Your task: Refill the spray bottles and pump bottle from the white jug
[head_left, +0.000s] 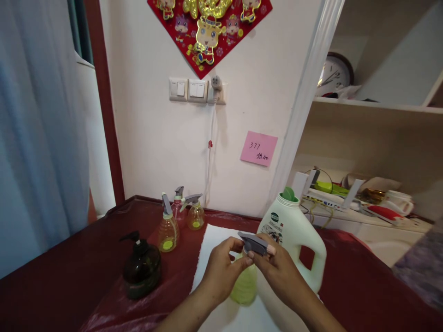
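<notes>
A small spray bottle point(244, 286) with yellow-green contents stands on a white cloth in front of me. My left hand point(224, 265) grips it around the neck, thumb and fingers closed. The grey spray head point(254, 244) with a pale nozzle sits at the bottle's top, and my right hand point(278, 265) pinches it. Whether the head is fully screwed on is hidden by my fingers. Just behind my right hand stands a large pale green jug point(304, 235) with a handle; a green piece point(289, 193) pokes out of its open mouth.
Several other spray bottles point(168, 233) stand at the back left, near a dark pump bottle point(141, 267). The white cloth point(211, 249) lies on the dark red tabletop point(69, 258). A wall and socket rise behind; a cluttered shelf point(349, 210) is at right.
</notes>
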`<state>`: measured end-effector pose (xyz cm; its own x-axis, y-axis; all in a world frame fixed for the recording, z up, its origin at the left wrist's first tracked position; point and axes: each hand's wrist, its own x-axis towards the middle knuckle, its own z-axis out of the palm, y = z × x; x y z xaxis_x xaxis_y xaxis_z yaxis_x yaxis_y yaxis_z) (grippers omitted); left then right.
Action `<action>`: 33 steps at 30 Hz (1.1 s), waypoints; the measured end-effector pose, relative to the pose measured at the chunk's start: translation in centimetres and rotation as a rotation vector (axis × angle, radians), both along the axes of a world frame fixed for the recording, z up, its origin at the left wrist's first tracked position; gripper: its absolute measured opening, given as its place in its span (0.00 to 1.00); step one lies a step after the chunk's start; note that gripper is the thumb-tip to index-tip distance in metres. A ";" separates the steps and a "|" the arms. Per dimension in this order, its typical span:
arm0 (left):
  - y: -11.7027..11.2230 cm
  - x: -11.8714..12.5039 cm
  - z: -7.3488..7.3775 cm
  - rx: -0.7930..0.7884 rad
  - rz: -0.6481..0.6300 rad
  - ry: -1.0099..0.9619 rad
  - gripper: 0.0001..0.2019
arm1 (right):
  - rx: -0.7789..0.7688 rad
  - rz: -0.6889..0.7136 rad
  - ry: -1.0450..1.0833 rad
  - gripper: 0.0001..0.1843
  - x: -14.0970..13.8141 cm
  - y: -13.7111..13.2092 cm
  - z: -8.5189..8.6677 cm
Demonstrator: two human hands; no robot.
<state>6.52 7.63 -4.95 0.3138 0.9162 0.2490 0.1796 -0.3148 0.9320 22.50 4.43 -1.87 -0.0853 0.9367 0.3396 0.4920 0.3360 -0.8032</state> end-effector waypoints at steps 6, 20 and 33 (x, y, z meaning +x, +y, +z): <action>-0.2 0.2 -0.4 0.091 0.047 0.057 0.08 | -0.013 0.045 0.081 0.08 0.3 0.4 -0.8; -1.1 0.4 -0.5 0.125 0.094 0.096 0.10 | -0.077 -0.065 -0.330 0.14 1.3 -0.1 3.9; -1.4 0.8 -1.0 0.045 0.152 0.074 0.14 | -0.003 -0.080 -0.684 0.13 -0.6 0.1 4.9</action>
